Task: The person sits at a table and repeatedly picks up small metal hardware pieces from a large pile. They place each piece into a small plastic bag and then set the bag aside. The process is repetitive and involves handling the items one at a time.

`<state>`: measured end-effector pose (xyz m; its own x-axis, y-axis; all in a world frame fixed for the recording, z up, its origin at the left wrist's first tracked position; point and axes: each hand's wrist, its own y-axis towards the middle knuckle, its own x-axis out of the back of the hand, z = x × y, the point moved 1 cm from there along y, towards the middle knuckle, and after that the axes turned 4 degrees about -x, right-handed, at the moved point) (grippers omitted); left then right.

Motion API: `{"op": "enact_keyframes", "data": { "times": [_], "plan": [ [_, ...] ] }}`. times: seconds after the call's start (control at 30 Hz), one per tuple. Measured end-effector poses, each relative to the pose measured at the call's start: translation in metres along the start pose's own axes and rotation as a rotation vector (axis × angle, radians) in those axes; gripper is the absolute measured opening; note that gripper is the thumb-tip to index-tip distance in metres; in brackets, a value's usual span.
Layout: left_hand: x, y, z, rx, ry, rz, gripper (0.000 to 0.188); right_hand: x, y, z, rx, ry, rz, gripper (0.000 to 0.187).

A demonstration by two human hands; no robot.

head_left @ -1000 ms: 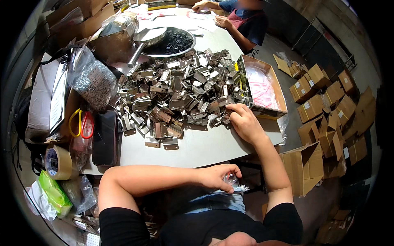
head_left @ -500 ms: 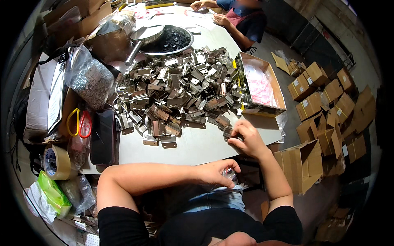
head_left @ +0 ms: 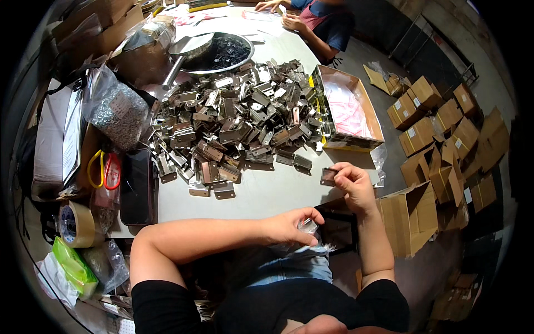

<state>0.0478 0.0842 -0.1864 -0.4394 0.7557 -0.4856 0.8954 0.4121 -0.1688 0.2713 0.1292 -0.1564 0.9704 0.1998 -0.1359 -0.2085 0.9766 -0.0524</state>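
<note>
My right hand [head_left: 356, 187] pinches a small metal bracket [head_left: 328, 177] with holes in it, held over the table's near right part. In my left hand [head_left: 292, 226], close to my lap, the curled fingers and thumb hold a clear, shiny plastic bag [head_left: 307, 225]; most of it is hidden by the hand. A large heap of similar metal brackets [head_left: 239, 119] covers the middle of the white table [head_left: 267, 195]. Two loose brackets lie at the heap's right front edge, left of my right hand.
Right of the heap stands an open box [head_left: 380, 136] with pink-printed plastic bags. Behind are a metal bowl [head_left: 251, 54] of black parts and a scoop [head_left: 192, 45]. Scissors [head_left: 113, 171], a phone [head_left: 137, 192] and tape [head_left: 83, 222] sit left. Another person [head_left: 325, 33] works at the far side.
My right hand has lifted a bracket off the table beside the heap and moved it right. My left hand stays near my lap, still around the plastic bag. The view has shifted slightly.
</note>
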Motion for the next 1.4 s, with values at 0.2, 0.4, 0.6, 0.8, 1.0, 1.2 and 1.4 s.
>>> {"op": "enact_keyframes", "data": {
  "times": [0.2,0.4,0.6,0.8,1.0,1.2,1.4],
  "plan": [
    [0.003,0.002,0.003,-0.076,-0.187,-0.045,0.056,-0.039,-0.042,0.015,-0.108,-0.106,0.275,0.013],
    [0.006,0.006,0.012,-0.094,-0.068,-0.042,0.059,-0.039,-0.052,0.017,-0.015,-0.319,0.31,0.014],
    [0.0,0.002,0.001,-0.122,-0.009,-0.073,0.057,-0.049,-0.056,0.033,-0.123,-0.552,0.235,0.018],
    [-0.001,0.006,0.014,-0.34,0.101,-0.13,0.064,-0.055,-0.055,0.035,0.002,-0.691,0.248,0.017],
    [0.004,0.008,0.018,-0.294,0.237,-0.109,0.063,-0.068,-0.051,0.041,0.023,-0.89,0.233,0.023],
    [-0.003,-0.002,-0.002,-0.18,0.023,-0.065,0.058,-0.052,-0.006,0.05,0.016,-0.854,0.224,0.008],
    [-0.001,0.0,-0.003,-0.077,0.08,-0.015,0.058,-0.047,0.039,-0.005,0.503,-1.142,-0.008,0.015]
  ]
}}
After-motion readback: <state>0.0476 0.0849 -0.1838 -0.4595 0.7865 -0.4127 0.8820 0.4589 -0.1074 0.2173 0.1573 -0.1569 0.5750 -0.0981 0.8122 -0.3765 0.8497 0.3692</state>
